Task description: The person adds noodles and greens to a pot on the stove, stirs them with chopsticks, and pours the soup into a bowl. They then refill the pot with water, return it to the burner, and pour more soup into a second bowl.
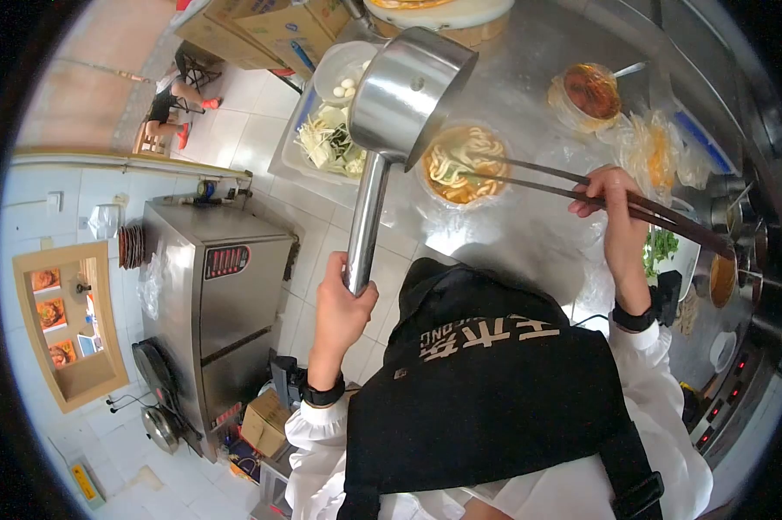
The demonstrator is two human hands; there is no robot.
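Note:
My left hand (343, 303) is closed round the handle of a deep steel saucepan (400, 95). The pan is tipped on its side, its mouth facing right over a noodle bowl (425, 180). Thick white noodles (471, 154) lie in orange broth in that bowl, which looks lined with clear plastic. My right hand (612, 195) grips a pair of long dark chopsticks (534, 173). Their tips reach into the noodles, and their thick ends point off to the right. The pan's side hides its inside from me.
Left of the bowl stand a tub of cut vegetables (326, 143) and a container with white eggs (339, 74). A bowl of red sauce (590, 91) with a spoon and plastic bags (655, 152) sit to the right. Chopped greens (662, 247) are near my right wrist. A steel cabinet (235, 277) stands left.

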